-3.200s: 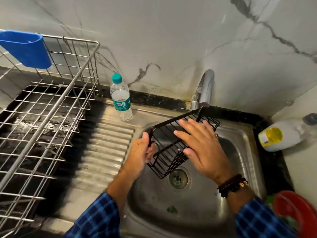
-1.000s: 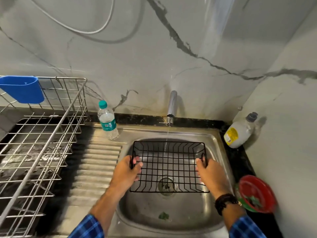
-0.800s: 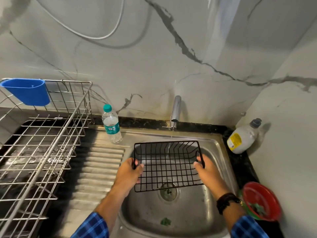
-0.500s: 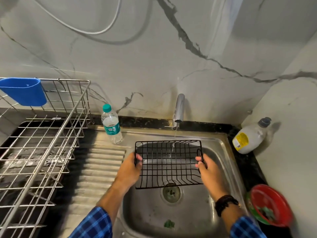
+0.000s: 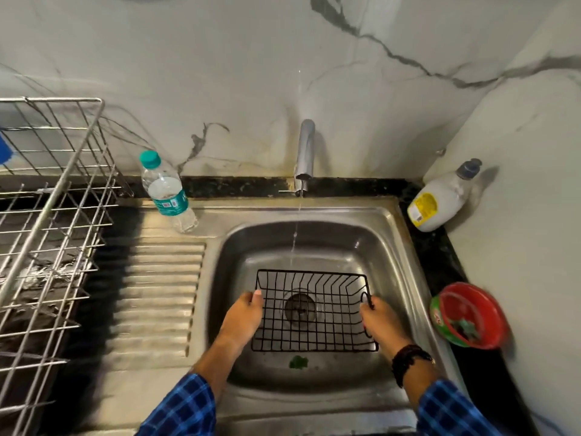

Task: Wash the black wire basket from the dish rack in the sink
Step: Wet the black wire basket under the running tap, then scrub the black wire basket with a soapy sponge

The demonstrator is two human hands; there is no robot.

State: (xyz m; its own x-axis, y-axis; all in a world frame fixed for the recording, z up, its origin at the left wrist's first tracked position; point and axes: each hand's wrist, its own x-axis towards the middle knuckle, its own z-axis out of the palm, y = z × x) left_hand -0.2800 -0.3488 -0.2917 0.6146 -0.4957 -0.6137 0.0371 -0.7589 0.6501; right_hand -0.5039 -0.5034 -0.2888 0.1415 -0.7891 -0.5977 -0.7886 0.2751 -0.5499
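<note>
Blk basket (image 5: 314, 313) mid-sink (image 5: 393, 247), clr of walls

Blue plastic holder (image 5: 3, 149): cut by left edge.
Silver wire dish rack (image 5: 53, 196): runs off left & btm edges.
Red round plastic bowl (image 5: 471, 316): blurred; green contents unclear.
Clear plastic water bottle, teal cap (image 5: 168, 196): label txt too small.
White plastic bottle, yellow label (image 5: 446, 196): print unreadable.
Left hand (image 5: 243, 316): fingers hidden behind black wire basket (image 5: 317, 325) side.
</note>
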